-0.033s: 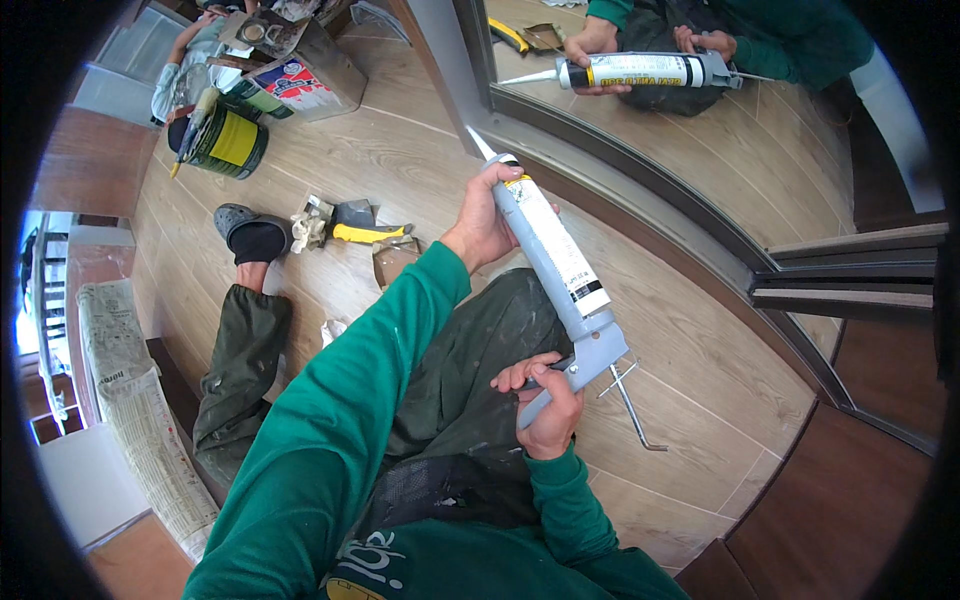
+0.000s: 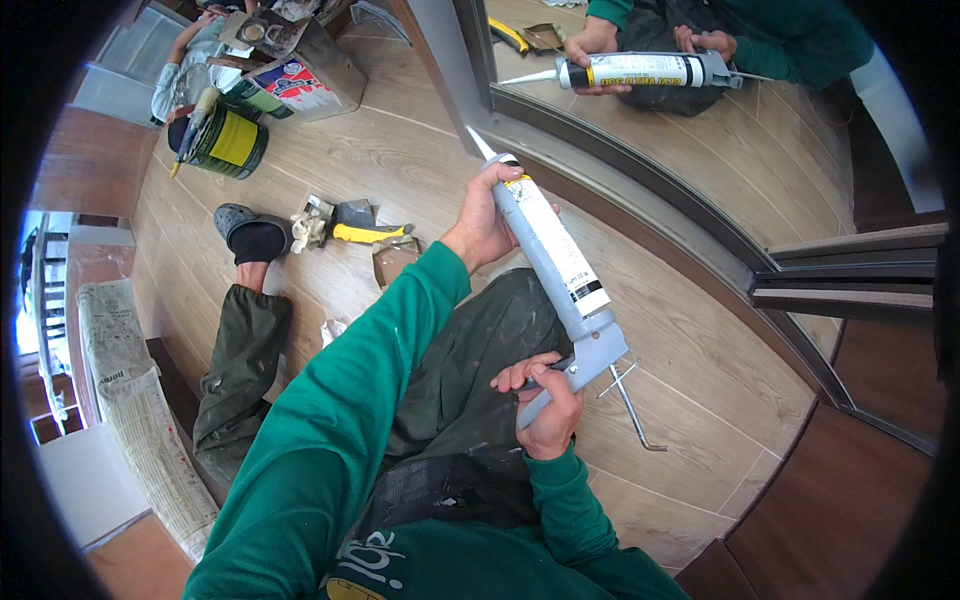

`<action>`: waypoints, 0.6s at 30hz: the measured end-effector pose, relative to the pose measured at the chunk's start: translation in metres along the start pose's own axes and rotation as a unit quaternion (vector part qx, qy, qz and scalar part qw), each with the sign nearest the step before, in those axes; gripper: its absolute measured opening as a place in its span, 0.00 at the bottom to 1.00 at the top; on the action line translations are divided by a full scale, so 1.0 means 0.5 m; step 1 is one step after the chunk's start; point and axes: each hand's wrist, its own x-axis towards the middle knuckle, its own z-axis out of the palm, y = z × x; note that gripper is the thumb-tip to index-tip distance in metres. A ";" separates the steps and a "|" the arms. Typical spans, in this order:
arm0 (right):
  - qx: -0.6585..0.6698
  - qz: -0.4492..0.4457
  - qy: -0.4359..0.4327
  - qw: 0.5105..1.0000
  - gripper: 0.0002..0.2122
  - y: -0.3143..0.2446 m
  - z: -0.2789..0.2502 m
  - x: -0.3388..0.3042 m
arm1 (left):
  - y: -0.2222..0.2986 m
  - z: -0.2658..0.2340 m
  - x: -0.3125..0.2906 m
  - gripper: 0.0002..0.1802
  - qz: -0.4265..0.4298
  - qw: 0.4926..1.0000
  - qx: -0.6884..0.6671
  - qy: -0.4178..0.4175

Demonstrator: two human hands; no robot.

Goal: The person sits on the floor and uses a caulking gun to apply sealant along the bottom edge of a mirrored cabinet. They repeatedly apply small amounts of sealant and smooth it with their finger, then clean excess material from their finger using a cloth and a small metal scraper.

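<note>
The floor (image 2: 690, 430) is of wood-look planks, and along it runs a dark frame with a glass panel (image 2: 680, 170), where I see the work reflected. Watching from a distance through the head camera, I have the caulking gun (image 2: 600, 352) in both hands. It lies slanting, its white nozzle (image 2: 481, 145) pointing up and forward to the lower frame; whether the tip touches, I cannot tell. My left hand (image 2: 485, 218) is closed around the front end of the cartridge (image 2: 556, 245), just behind the nozzle, with the thumb across the top. My right hand (image 2: 552, 415) is wrapped around the handle and trigger at the rear, and the bent rod (image 2: 631, 410) sticks out behind it. A yellow-handled scraper (image 2: 370, 234) lies on the floor, to the left of my left hand.
</note>
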 end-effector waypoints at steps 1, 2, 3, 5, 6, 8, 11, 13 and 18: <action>0.004 -0.005 -0.003 1.000 0.06 0.002 0.003 0.008 | 0.007 0.003 0.006 0.36 0.004 1.000 0.005 -0.005; 0.004 -0.006 -0.003 1.000 0.06 0.003 0.004 0.008 | 0.008 0.003 0.006 0.36 0.006 1.000 0.006 -0.006; 0.003 -0.006 -0.003 1.000 0.06 0.002 0.004 0.010 | 0.009 0.005 0.007 0.36 0.008 1.000 0.008 -0.008; 0.004 -0.005 -0.002 1.000 0.06 0.002 0.006 0.011 | 0.011 0.007 0.008 0.35 0.008 1.000 0.007 -0.008; 0.005 -0.005 -0.001 1.000 0.06 0.002 0.006 0.011 | 0.012 0.008 0.008 0.35 0.008 1.000 0.006 -0.008; -0.003 -0.004 0.001 1.000 0.05 0.001 0.006 0.012 | 0.011 0.008 0.008 0.34 0.007 1.000 0.005 -0.003; -0.021 -0.003 0.003 1.000 0.05 -0.001 0.008 0.012 | 0.013 0.007 0.007 0.25 -0.005 1.000 -0.004 -0.008; -0.025 -0.004 0.008 1.000 0.05 -0.001 0.009 0.012 | 0.015 0.007 0.006 0.20 -0.012 1.000 -0.011 -0.012; -0.022 -0.002 -0.002 1.000 0.05 -0.002 0.006 0.012 | 0.015 0.005 0.008 0.21 -0.010 1.000 -0.005 -0.004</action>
